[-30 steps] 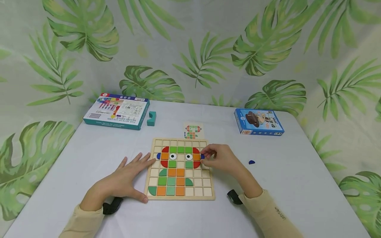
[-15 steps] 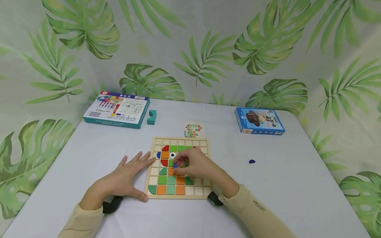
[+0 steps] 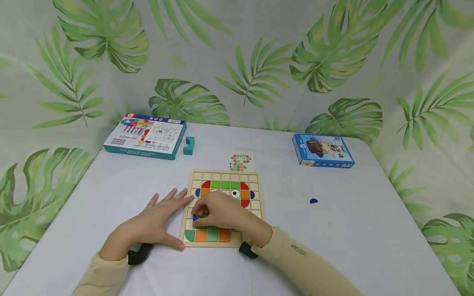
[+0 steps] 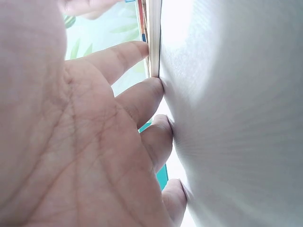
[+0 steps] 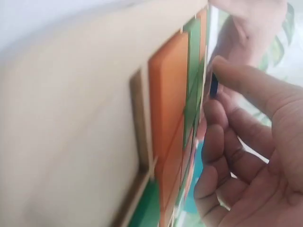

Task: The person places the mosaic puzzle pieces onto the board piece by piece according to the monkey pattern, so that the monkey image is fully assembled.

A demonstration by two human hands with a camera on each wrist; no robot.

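Observation:
A square wooden grid board (image 3: 212, 246) lies on the table, with green, orange and red tiles set in many cells. Two round eye tiles were seen earlier; one shows now, the other is behind my right hand (image 3: 222, 210). Between thumb and fingertips that hand pinches a blue half-round tile (image 3: 195, 218), close over the board's left column; the right wrist view shows the tile's dark blue edge (image 5: 214, 86). Blue half-round tiles also sit at the left (image 3: 198, 192) and right (image 3: 252, 195) of the face pattern. My left hand (image 3: 153, 225) lies spread, fingertips and thumb at the board's left edge.
A pattern card (image 3: 241, 161) lies behind the board. Another blue half-round tile (image 3: 313, 201) rests on the tablecloth at right. Farther back are a flat boxed set (image 3: 146, 137), a teal notched block (image 3: 189, 146) and a blue box (image 3: 323, 151).
My right hand has moved from the face pattern's right side leftward and nearer across the board, carrying a blue half-round tile. Another such tile stays at that right side. My left hand has held still.

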